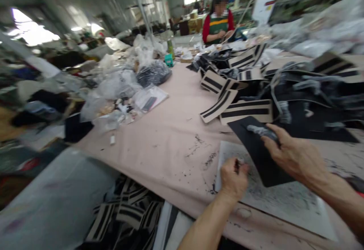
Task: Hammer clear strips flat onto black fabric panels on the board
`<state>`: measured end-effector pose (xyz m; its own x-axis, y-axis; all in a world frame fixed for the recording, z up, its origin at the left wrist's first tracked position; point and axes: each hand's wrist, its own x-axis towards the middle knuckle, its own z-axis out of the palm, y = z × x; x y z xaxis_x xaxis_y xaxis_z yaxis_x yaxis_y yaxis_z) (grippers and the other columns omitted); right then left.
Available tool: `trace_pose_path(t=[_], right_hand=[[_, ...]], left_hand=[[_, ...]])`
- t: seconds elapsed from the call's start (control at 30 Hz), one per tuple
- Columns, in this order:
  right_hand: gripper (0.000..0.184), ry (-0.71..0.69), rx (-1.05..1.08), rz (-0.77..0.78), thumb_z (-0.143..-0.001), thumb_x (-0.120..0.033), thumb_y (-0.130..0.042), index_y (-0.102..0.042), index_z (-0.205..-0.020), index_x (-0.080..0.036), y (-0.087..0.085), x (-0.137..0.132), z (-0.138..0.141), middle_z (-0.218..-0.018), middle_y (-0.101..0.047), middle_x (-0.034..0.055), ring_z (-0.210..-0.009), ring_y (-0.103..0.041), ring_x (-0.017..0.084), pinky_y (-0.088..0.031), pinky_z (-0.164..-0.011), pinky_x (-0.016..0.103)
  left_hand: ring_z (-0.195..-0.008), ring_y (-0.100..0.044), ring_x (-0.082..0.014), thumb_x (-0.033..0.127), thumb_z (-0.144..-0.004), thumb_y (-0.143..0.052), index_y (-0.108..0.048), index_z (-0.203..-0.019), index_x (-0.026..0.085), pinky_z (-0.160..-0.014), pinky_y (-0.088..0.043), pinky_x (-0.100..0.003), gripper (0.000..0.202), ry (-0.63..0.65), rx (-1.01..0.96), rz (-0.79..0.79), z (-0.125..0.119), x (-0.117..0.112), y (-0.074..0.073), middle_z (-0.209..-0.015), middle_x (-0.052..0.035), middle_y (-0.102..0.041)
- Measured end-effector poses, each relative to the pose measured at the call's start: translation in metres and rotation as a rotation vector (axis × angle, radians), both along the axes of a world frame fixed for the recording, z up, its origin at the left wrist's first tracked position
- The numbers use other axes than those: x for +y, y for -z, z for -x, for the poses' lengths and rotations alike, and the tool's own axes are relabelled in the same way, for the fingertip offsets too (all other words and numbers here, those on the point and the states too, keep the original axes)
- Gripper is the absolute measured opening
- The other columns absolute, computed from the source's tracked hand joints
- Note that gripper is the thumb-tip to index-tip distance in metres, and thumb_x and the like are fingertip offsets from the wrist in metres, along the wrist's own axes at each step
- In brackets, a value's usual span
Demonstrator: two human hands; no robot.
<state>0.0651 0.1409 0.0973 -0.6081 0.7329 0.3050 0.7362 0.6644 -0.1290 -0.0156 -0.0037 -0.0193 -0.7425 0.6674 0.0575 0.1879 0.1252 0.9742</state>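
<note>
My left hand (233, 178) is curled into a fist around a small dark tool, too small to name, and rests on a stained white board (284, 200). My right hand (290, 152) lies on a black flat piece (257, 153) on that board, fingers pressing a grey strip (261, 131) against it. Just beyond the black piece lies a heap of beige cut pieces with black stripes (244, 109).
A pink-covered table (170, 143) carries clear plastic bags (119, 87) on the left and dark material heaps (313, 87) on the right. More striped pieces (127, 212) lie below the near edge. A person in red and green (217, 24) works at the far end.
</note>
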Motion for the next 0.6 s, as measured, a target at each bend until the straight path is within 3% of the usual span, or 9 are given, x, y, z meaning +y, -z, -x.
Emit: trace_pose_path(t=[0.1, 0.3, 0.47, 0.6], right_hand=[[0.038, 0.07, -0.03, 0.05, -0.098, -0.036, -0.05, -0.064, -0.128, -0.017, 0.006, -0.045, -0.038, -0.077, -0.074, 0.0098, -0.06, -0.068, 0.024, -0.039, -0.054, 0.03], [0.037, 0.209, -0.064, 0.231, -0.099, -0.029, -0.048, -0.062, -0.131, -0.017, 0.053, -0.111, -0.075, -0.079, -0.076, 0.0066, -0.067, -0.073, 0.022, -0.046, -0.059, 0.028], [0.043, 0.209, -0.053, 0.238, -0.1, -0.026, -0.046, -0.056, -0.142, -0.018, 0.08, -0.14, -0.087, -0.079, -0.076, 0.0063, -0.064, -0.071, 0.02, -0.045, -0.057, 0.026], [0.049, 0.197, 0.007, 0.324, -0.099, -0.027, -0.043, -0.05, -0.147, -0.017, 0.083, -0.149, -0.088, -0.081, -0.076, 0.007, -0.068, -0.072, 0.022, -0.048, -0.06, 0.027]], left_hand=[[-0.06, -0.057, -0.0141, 0.033, -0.086, -0.062, -0.065, -0.082, 0.018, -0.059, -0.043, -0.024, 0.016, -0.002, 0.042, -0.005, 0.004, -0.003, 0.002, -0.066, 0.0003, -0.061], [-0.066, -0.067, -0.0194, 0.048, -0.08, -0.066, -0.071, -0.09, 0.016, -0.064, -0.053, -0.027, 0.034, -0.041, 0.085, 0.004, 0.015, 0.002, 0.014, -0.073, -0.0043, -0.071], [-0.07, -0.07, -0.0204, 0.051, -0.078, -0.068, -0.072, -0.092, 0.015, -0.067, -0.055, -0.028, 0.039, -0.036, 0.067, 0.003, 0.019, -0.002, 0.013, -0.077, -0.0065, -0.074], [-0.079, -0.072, -0.0201, 0.049, -0.081, -0.069, -0.071, -0.097, 0.015, -0.075, -0.058, -0.029, 0.038, 0.011, -0.009, -0.042, 0.017, 0.004, 0.005, -0.086, -0.0073, -0.077]])
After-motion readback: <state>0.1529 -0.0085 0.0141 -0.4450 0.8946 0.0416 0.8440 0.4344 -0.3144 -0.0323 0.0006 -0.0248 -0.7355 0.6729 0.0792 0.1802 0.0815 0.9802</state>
